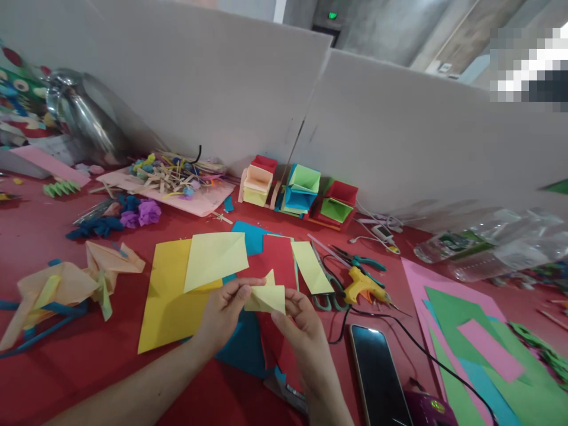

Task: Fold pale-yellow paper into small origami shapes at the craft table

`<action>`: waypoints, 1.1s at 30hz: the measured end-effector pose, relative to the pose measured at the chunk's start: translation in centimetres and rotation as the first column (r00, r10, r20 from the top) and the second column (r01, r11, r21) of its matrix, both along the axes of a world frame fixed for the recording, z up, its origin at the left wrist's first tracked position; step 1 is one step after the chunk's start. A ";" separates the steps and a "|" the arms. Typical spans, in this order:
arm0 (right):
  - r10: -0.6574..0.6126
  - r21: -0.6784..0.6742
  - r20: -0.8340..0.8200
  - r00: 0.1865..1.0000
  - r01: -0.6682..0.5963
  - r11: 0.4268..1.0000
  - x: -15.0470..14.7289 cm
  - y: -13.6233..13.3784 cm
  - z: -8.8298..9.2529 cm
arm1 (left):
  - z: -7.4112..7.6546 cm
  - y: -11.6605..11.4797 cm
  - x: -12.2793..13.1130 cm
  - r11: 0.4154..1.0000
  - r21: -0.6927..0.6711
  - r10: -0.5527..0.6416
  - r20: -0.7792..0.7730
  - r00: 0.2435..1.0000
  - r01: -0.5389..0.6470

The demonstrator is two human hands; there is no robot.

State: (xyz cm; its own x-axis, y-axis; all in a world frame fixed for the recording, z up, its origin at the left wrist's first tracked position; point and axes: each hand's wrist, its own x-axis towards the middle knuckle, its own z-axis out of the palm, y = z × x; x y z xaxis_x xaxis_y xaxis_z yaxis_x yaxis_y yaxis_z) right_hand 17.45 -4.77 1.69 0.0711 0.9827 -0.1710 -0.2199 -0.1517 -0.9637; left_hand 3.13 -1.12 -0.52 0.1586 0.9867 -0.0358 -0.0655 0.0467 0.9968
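My left hand point(226, 310) pinches the left end of a small folded piece of pale yellow paper point(268, 300). On its right end, my right hand point(302, 322) grips the same paper between thumb and fingers. One pointed corner of the paper sticks up above the fold. Beneath both hands lie sheets of red paper point(279, 260), blue paper point(244, 349) and yellow paper point(166, 296). A larger pale yellow sheet point(216, 257) rests on the yellow one, and a pale yellow strip point(312, 267) lies to the right, partly over dark-handled scissors point(335, 293).
A yellow glue gun point(364, 288), pliers point(368, 261) and a phone point(379, 376) lie to the right. Folded paper boxes point(302, 188) stand by the grey partition point(399, 136). A metal jug point(91, 121) is at back left, plastic bottles point(501, 248) at right, folded paper shapes point(57, 284) at left.
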 end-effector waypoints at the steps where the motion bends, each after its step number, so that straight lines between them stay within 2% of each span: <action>1: -0.029 -0.001 -0.008 1.000 0.029 1.000 -0.3 0.0 -0.2 | -0.1 -0.1 0.1 1.000 -0.009 -0.007 0.014 1.000 0.007; 4: -0.113 -0.007 -0.005 0.994 0.113 0.994 -0.9 0.2 -0.4 | -0.4 0.0 0.1 0.997 -0.048 -0.062 0.084 0.995 0.066; 7: -0.170 -0.023 -0.014 0.985 0.169 0.985 -0.7 0.3 -0.5 | -0.7 0.3 -0.3 0.975 -0.069 -0.203 0.128 0.971 0.212; 10: -0.173 -0.037 -0.055 0.983 0.171 0.984 -0.4 0.4 -0.3 | -0.7 0.8 -0.9 0.931 -0.054 -0.352 0.116 0.929 0.360; 13: -0.166 -0.028 -0.080 0.983 0.164 0.986 -0.2 0.3 -0.3 | -0.6 1.0 -1.2 0.903 -0.061 -0.417 0.118 0.901 0.426; 19: -0.149 -0.012 -0.117 0.982 0.148 0.989 0.0 0.0 -0.3 | -0.3 1.0 -1.3 0.883 -0.098 -0.443 0.143 0.885 0.458; 27: -0.141 0.008 -0.136 0.981 0.143 0.990 -0.1 0.0 -0.2 | -0.1 1.0 -1.1 0.886 -0.136 -0.399 0.266 0.877 0.444; 33: -0.193 0.050 0.024 0.981 0.191 0.980 0.8 -0.5 0.2 | -0.3 1.3 -1.3 0.902 -0.174 -0.322 0.341 0.883 0.396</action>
State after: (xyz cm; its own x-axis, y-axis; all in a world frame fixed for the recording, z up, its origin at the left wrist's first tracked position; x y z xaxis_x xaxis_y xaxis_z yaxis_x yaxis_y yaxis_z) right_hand 18.21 -5.27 1.93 0.2634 0.9572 -0.1195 -0.2129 -0.0632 -0.9750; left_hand 1.81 0.16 -0.85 0.5401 0.8281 -0.1505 -0.2897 0.3508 0.8905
